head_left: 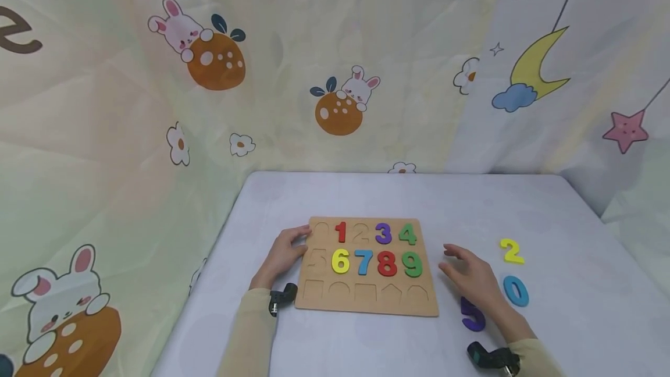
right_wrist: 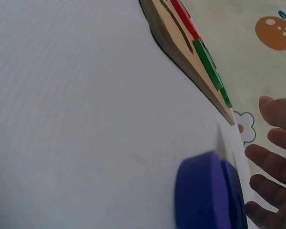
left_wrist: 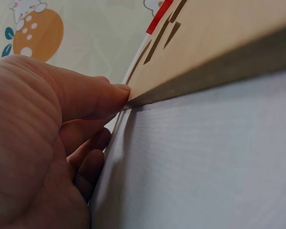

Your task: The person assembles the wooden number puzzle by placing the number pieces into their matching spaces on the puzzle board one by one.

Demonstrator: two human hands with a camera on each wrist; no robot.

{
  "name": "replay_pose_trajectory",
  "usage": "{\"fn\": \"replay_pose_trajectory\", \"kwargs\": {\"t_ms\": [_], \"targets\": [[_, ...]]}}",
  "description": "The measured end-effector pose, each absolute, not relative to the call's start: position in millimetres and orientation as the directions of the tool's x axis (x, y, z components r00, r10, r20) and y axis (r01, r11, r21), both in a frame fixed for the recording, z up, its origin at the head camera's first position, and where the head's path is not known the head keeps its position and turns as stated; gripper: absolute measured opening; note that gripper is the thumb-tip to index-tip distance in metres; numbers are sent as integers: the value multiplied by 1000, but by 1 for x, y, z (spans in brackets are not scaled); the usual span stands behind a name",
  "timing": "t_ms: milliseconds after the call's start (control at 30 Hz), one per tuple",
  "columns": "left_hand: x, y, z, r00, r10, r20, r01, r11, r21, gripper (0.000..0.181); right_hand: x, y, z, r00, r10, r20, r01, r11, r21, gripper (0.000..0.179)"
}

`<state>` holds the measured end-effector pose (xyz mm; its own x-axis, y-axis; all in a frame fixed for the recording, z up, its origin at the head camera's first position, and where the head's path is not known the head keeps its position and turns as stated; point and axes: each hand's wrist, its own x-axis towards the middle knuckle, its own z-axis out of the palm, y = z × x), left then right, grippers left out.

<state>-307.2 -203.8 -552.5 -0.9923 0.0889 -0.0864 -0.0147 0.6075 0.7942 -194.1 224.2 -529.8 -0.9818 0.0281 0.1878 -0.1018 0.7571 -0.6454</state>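
Observation:
A wooden number puzzle board (head_left: 366, 302) lies flat on the table, with colourful numerals 1, 3, 4, 6, 7, 8 and 9 in its recesses. At its left edge my left hand (head_left: 282, 253) grips the board, thumb and fingertips meeting the rim; the left wrist view shows this hand (left_wrist: 33, 133) close up. To the right of the board, my right hand (head_left: 473, 278) hovers with fingers apart, holding nothing. Partly hidden below it is a purple 5 (head_left: 474, 316), also near in the right wrist view. A blue 0 (head_left: 509, 287) and a yellow 2 (head_left: 512, 258) lie farther right.
A white cloth covers the table (head_left: 576, 214). Behind it hangs a printed fabric backdrop (head_left: 282, 74) with rabbits, flowers and a moon. Black wrist cameras (head_left: 282, 297) are worn on both arms. The board's bottom row has shape recesses without pieces.

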Motion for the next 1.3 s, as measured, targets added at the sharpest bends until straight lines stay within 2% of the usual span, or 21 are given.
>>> {"fn": "replay_pose_trajectory", "kwargs": {"t_ms": [233,567,800,1033,1300], "targets": [[-306,-204,-552,-994,88,-67,0,605,796,45,-179,242,-528,-995,-8,104,-74,758,-648,57],[-308,-204,-552,-994,93,-56,11,598,801,46,-151,264,-525,-992,-124,18,-109,784,-611,79],[-307,-205,-552,-993,96,-68,5,608,794,45,-136,271,-525,-987,-136,-83,-59,794,-605,94],[-306,-206,-555,-993,103,-51,22,609,793,45,-130,270,-532,-985,-172,-14,-127,778,-615,92],[-306,-206,-555,-994,102,-50,23,611,791,44,-131,267,-534,-996,-92,-4,-74,825,-561,82]]}}
